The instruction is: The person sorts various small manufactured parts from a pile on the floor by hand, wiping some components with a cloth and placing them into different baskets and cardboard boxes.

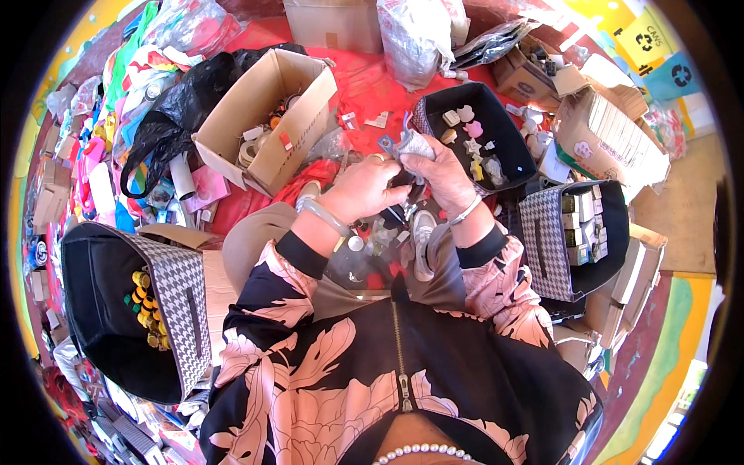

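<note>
My right hand (443, 172) grips a small, pale grey, crumpled fabric-like piece (415, 145) in front of me, with its fingers closed round it. A small blue tab with a hole (385, 143) shows at the left of this piece. My left hand (364, 188) is close beside it, fingers curled toward the piece; anything between them is hidden. Just right of the hands, a dark fabric bin (508, 132) holds several small pink, yellow and white figures (472, 129). Below the hands, clear plastic scraps (372, 248) lie between my shoes.
An open cardboard box (302, 128) with rolls inside stands ahead left. Patterned bins hold yellow-and-black pieces (147, 310) at left and small boxes (585, 225) at right. A heap of bags and plastic (163, 93) fills the far left; a plastic sack (416, 39) stands beyond.
</note>
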`<state>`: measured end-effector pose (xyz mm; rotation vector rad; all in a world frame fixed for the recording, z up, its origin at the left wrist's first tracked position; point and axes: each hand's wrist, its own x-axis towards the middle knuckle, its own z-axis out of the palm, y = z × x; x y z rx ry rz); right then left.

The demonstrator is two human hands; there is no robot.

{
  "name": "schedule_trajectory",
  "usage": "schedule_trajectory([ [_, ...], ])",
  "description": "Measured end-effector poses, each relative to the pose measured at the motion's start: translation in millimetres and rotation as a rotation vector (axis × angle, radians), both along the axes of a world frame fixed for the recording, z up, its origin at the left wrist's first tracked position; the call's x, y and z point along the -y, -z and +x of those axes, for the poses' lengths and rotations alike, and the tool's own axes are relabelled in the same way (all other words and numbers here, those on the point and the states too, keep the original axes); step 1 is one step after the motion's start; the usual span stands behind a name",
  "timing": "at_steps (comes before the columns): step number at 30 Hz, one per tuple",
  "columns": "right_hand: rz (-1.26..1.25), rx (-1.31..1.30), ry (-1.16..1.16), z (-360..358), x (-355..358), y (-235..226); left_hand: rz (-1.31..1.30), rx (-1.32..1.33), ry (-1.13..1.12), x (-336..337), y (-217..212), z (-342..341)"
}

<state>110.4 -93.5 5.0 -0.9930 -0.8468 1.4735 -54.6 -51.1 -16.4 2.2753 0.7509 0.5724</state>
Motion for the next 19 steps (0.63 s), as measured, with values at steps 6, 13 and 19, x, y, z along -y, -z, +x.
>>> schedule_trajectory([
  [6,-0.034,0.014,0.226,-9,-2,12,0.107,0.056,-0.112,12,0,12],
  [13,0.159,-0.111,0.643,44,-21,0,0.115,-0.262,0.127,30,27,10],
  [19,0.180,-0.527,0.478,92,-16,1,-0.433,0.151,-0.023,12,26,11],
])
